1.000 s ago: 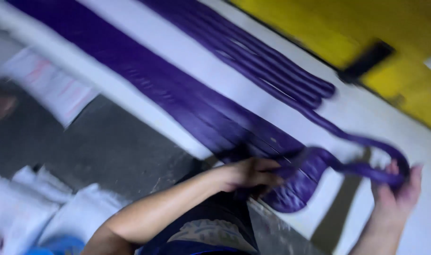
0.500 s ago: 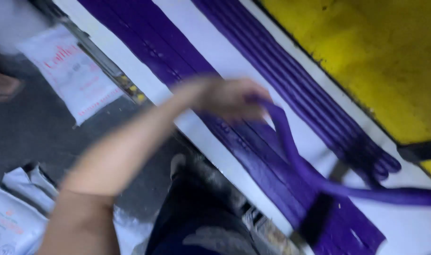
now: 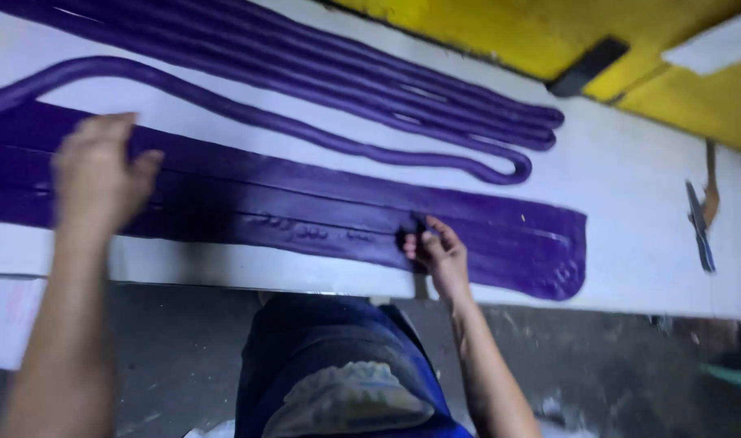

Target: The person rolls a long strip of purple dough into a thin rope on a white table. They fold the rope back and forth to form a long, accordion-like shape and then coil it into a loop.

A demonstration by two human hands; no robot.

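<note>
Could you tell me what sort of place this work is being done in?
Probably a workshop: a long white worktable bearing flat purple rubbery strips, a small dark-bladed hand tool lying on it, and a stained concrete floor.

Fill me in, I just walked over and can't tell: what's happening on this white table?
A person stands at a white table with both bare hands on a wide band of purple strips laid flat along its near edge. The left hand rests open on the band; the right hand presses fingertips into it further along. Beyond lies a looped purple strip, then a bundle of purple strips. Small tools lie at the right.
</note>
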